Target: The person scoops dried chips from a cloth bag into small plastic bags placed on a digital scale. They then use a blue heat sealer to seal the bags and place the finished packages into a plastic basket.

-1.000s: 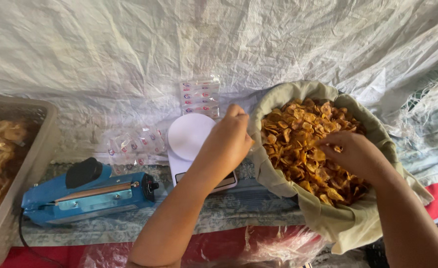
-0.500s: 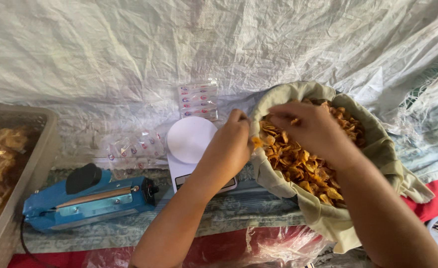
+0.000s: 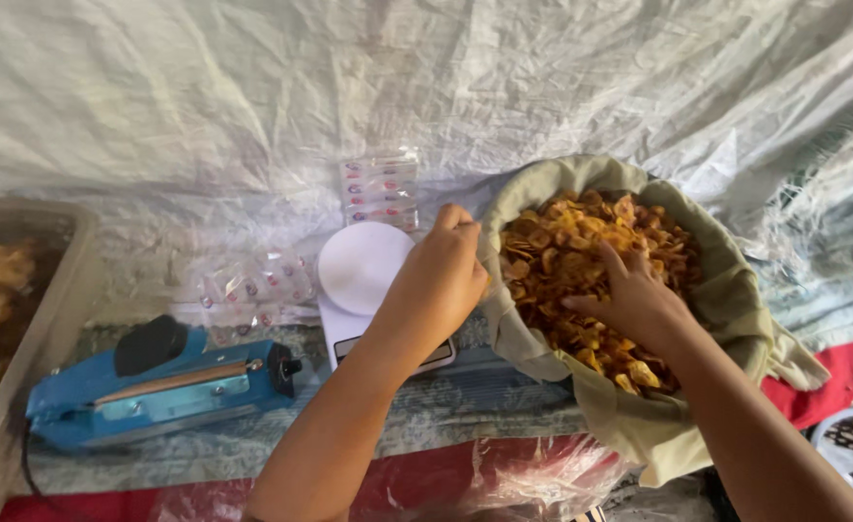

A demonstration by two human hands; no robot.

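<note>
- Chips [image 3: 591, 280], golden fried slices, fill a cloth-lined sack [image 3: 736, 309] at the right of the desk.
- Right hand [image 3: 629, 300] lies fingers spread on the heap, not yet closed on any.
- Left hand [image 3: 441, 280] pinches the sack rim, keeping its mouth open.
- White scale [image 3: 363, 271] sits just beside; blue sealer [image 3: 156, 387] lies left.
</note>
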